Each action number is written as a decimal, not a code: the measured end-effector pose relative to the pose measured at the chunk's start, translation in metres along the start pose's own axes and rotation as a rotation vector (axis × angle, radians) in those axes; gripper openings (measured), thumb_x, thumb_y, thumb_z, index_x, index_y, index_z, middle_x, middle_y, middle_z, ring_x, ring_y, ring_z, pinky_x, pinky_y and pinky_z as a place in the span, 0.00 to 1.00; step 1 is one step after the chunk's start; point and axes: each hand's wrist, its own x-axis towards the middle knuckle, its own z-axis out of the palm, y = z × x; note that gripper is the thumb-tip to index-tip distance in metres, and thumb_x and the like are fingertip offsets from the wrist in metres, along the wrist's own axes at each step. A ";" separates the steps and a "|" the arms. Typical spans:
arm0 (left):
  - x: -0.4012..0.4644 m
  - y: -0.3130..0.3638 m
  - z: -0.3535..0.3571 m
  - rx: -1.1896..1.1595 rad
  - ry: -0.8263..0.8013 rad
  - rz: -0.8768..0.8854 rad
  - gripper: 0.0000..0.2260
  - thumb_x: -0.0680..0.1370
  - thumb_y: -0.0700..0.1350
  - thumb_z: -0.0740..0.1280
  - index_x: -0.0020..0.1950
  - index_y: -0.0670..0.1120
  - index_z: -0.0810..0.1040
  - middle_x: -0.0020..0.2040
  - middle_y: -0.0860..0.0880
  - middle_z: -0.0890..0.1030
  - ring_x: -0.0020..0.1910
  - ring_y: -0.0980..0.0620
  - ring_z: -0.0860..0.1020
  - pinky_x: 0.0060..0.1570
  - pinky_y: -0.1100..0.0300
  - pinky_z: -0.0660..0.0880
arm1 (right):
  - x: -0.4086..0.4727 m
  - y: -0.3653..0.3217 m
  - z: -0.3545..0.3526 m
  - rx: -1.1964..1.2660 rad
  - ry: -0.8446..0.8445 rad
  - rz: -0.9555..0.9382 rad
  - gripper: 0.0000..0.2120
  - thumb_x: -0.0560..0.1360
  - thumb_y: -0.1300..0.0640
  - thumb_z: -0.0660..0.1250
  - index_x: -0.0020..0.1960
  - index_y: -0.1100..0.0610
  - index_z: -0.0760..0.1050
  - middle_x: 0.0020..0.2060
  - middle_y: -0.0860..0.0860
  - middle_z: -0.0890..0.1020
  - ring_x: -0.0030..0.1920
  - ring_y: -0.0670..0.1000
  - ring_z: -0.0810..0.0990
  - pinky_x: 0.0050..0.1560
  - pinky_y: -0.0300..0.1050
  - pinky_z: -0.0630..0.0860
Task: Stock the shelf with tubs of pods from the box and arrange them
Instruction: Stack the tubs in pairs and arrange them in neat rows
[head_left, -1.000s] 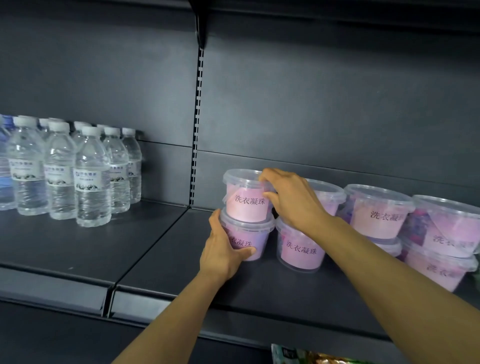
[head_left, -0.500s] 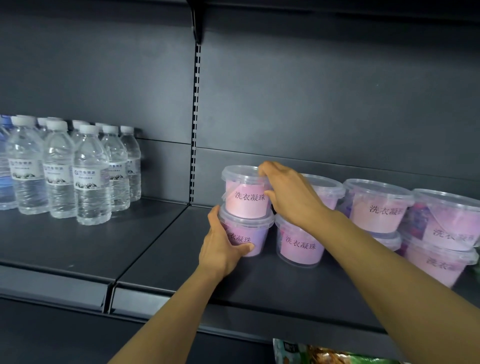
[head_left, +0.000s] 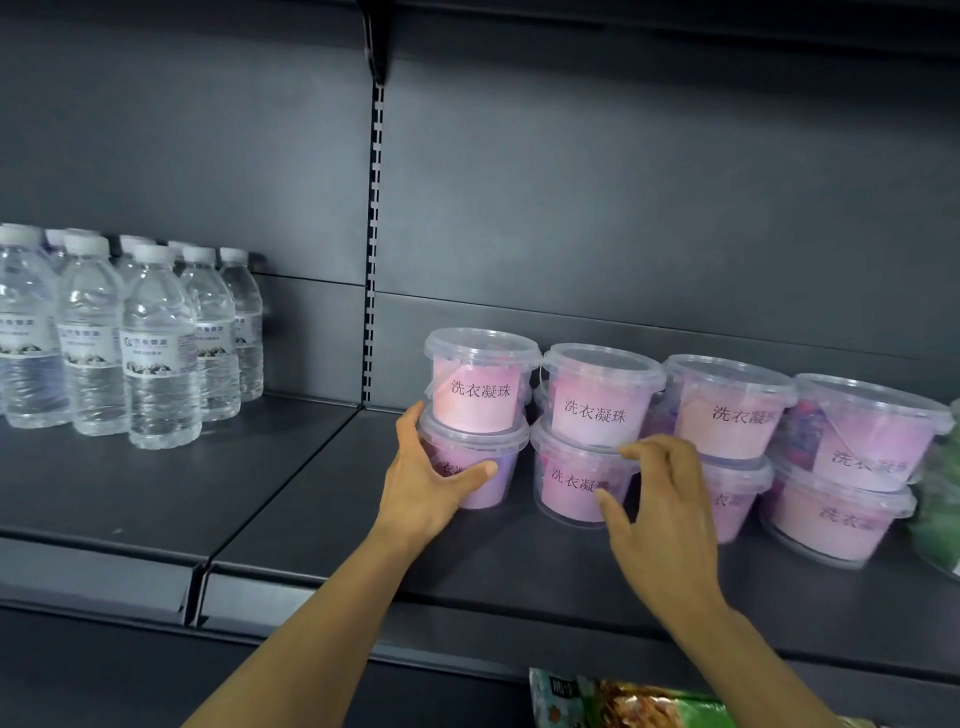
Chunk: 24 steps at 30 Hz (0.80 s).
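Note:
Clear tubs of pink and purple pods stand in two-high stacks along the dark shelf (head_left: 322, 525). My left hand (head_left: 426, 478) grips the bottom tub (head_left: 498, 478) of the leftmost stack, thumb across its front. The top tub (head_left: 480, 382) of that stack sits free, label facing me. My right hand (head_left: 662, 514) hovers in front of the second stack's lower tub (head_left: 569, 483), fingers spread and loosely bent, holding nothing. More stacks, such as the third top tub (head_left: 727, 405) and the far-right top tub (head_left: 872, 436), continue to the right.
Several water bottles (head_left: 156, 348) stand grouped on the left shelf section. A slotted upright (head_left: 373, 249) divides the back panel. Green packaging (head_left: 935, 499) sits at the right edge, and a colourful bag (head_left: 623, 699) shows below the shelf front.
My right hand has left the top tub of the leftmost stack and dropped down and right, in front of the second stack. My left hand keeps its hold on the bottom tub.

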 end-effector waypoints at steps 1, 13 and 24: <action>0.000 0.000 0.000 -0.022 0.004 0.000 0.42 0.66 0.48 0.78 0.72 0.57 0.56 0.64 0.53 0.74 0.58 0.54 0.75 0.54 0.63 0.69 | -0.001 0.001 0.003 -0.004 -0.013 0.001 0.22 0.64 0.61 0.77 0.54 0.60 0.74 0.54 0.55 0.73 0.55 0.56 0.75 0.53 0.49 0.74; 0.006 0.000 -0.001 -0.166 0.019 -0.051 0.36 0.62 0.68 0.67 0.67 0.60 0.63 0.60 0.56 0.78 0.59 0.56 0.76 0.64 0.54 0.71 | -0.003 0.003 0.014 0.015 0.018 0.073 0.22 0.66 0.66 0.75 0.57 0.62 0.73 0.58 0.58 0.74 0.60 0.60 0.74 0.57 0.53 0.74; 0.015 0.003 0.004 -0.153 0.054 -0.067 0.25 0.74 0.57 0.69 0.67 0.55 0.65 0.57 0.55 0.77 0.55 0.55 0.76 0.53 0.60 0.70 | -0.003 0.003 0.018 -0.007 0.029 0.049 0.18 0.66 0.66 0.75 0.54 0.63 0.73 0.56 0.60 0.74 0.56 0.61 0.75 0.49 0.54 0.78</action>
